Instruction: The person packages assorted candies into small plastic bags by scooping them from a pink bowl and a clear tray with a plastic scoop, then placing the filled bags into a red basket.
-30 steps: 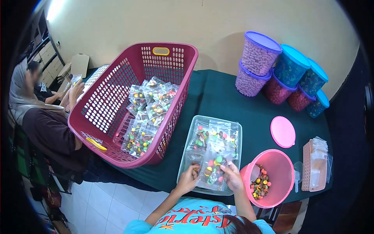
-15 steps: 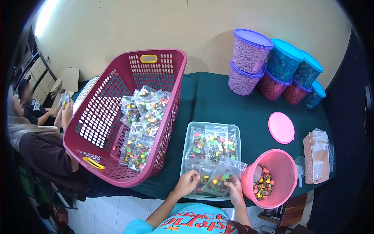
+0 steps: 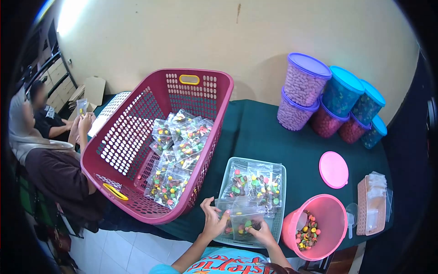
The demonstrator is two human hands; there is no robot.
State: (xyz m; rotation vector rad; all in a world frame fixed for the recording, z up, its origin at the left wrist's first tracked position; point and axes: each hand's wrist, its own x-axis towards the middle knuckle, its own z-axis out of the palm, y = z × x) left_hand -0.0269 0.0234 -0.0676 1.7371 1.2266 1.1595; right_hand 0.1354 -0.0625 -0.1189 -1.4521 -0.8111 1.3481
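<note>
Candy bag (image 3: 246, 222): over the tray's near edge, between both hands.
Right hand (image 3: 261, 234): thumb and fingers clamped on the bag's lower right.
Left hand (image 3: 213, 223): at the bag's left edge; whether its fingers grip, I cannot tell.
Tray (image 3: 284, 201): at the table's near edge, other filled bags (image 3: 264, 182) toward its far edge.
Pink tub (image 3: 335, 223): right of the tray, candies inside.
Maroon basket (image 3: 207, 166): left of the tray, bags piled along its right wall.
Lidded tubs (image 3: 305, 86): stacked toward the table's (image 3: 255, 128) far right corner.

A clear bag (image 3: 245, 218) holds multicoloured candies (image 3: 241, 231) over the tray (image 3: 284, 196).
</note>
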